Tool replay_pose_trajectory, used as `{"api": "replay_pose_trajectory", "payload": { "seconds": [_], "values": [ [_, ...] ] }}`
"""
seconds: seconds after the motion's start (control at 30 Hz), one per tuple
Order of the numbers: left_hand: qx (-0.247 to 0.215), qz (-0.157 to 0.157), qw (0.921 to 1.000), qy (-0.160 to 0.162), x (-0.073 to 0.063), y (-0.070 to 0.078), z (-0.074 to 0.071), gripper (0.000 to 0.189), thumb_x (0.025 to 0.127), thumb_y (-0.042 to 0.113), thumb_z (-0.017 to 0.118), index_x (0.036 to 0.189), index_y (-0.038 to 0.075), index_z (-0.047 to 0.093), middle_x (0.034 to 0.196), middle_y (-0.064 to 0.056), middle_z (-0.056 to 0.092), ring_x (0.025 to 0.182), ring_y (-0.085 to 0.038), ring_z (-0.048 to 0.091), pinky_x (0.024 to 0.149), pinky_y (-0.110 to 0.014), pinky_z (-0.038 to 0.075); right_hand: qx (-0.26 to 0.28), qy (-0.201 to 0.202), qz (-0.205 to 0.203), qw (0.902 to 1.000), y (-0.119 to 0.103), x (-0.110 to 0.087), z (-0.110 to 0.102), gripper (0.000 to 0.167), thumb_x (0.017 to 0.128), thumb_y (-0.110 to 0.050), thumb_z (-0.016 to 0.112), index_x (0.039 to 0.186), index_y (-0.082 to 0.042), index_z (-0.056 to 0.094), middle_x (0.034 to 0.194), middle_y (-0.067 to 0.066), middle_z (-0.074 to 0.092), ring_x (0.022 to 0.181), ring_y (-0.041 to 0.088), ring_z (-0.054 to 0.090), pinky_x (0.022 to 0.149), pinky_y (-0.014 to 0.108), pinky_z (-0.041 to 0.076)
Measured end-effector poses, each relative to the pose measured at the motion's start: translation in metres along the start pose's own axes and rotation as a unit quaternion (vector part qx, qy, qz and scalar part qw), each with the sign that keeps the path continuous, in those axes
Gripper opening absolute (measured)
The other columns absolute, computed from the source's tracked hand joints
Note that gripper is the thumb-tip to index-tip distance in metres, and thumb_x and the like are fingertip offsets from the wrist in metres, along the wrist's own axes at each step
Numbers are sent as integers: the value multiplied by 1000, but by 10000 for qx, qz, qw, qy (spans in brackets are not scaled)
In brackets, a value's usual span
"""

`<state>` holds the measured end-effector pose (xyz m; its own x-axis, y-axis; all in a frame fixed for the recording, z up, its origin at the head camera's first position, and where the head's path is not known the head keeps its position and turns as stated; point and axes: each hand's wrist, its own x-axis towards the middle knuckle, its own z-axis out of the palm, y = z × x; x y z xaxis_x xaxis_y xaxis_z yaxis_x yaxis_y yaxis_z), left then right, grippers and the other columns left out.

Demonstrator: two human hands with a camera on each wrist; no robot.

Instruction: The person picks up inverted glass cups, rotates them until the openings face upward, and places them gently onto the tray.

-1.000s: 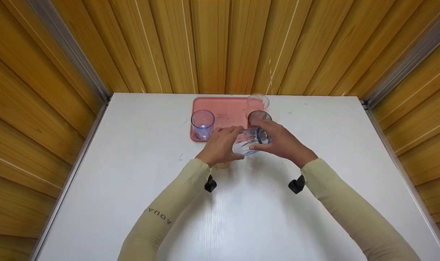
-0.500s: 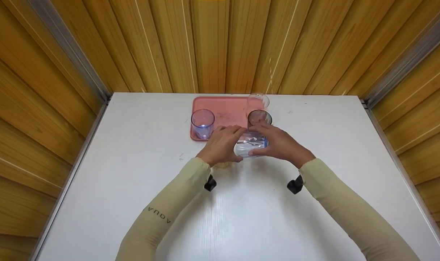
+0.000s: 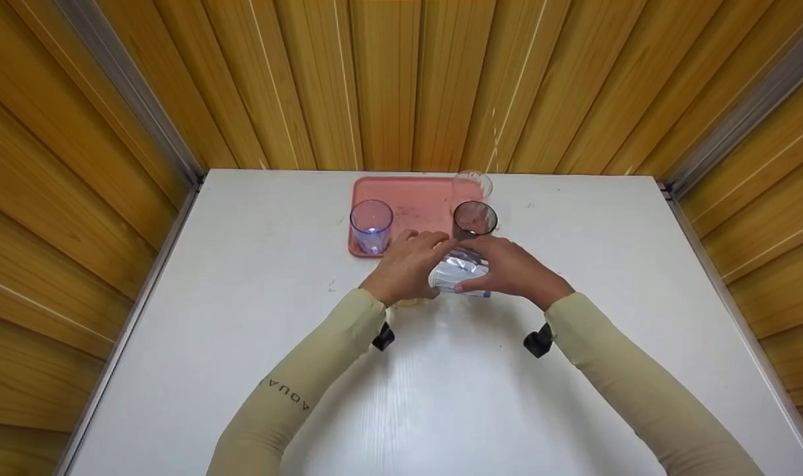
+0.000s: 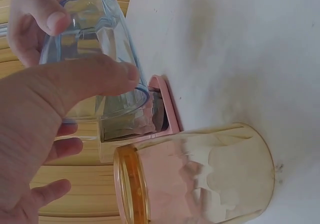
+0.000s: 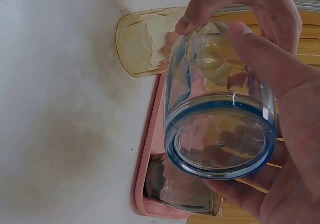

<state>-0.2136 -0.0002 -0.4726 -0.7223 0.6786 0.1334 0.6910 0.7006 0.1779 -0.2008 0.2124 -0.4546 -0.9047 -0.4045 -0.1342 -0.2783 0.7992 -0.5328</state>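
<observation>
The place looked like a booth: wood-grain panels (image 3: 381,86) stood behind and beside the white table (image 3: 441,396), metal posts (image 3: 130,86) at its far corners.

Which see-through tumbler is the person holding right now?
The blue-rimmed clear faceted tumbler, tipped between the left hand and right hand. The purple-blue tumbler, smoky grey tumbler, colourless tumbler and amber tumbler all stand unheld.

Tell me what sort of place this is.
Probably a small booth set up for tabletop work: wood-look panels close in three sides of a white table, and metal-looking strips line the two back corners.
</observation>
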Motion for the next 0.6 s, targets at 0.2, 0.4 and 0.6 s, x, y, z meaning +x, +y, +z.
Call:
{"api": "replay_pose_trajectory", "payload": {
  "seconds": [0.2,0.4,0.6],
  "values": [
    [88,140,9999,47,-1,2,-1,87,68,39,87,141,33,42,143,5,50,131,-16,48,116,-41,30,103,-246,54,9996,2,1,1,85,68,-51,83,141,-31,46,133,-4,56,115,21,53,101,43,47],
    [-172,191,9997,55,-2,2,0,89,70,37,86,144,38,37,144,6,47,135,-15,43,118,-42,29,183,-218,-63,9996,6,0,1,82,68,-46,85,139,-29,49,133,0,57,117,26,54,101,43,47],
    [-1000,196,9948,-40,-4,-3,-2,93,71,36,85,147,40,33,148,6,42,137,-15,41,115,-41,35,261,-49,-86,9996,9,-2,2,84,67,-48,85,141,-29,48,137,-1,55,120,22,53,104,45,45]
  ]
}}
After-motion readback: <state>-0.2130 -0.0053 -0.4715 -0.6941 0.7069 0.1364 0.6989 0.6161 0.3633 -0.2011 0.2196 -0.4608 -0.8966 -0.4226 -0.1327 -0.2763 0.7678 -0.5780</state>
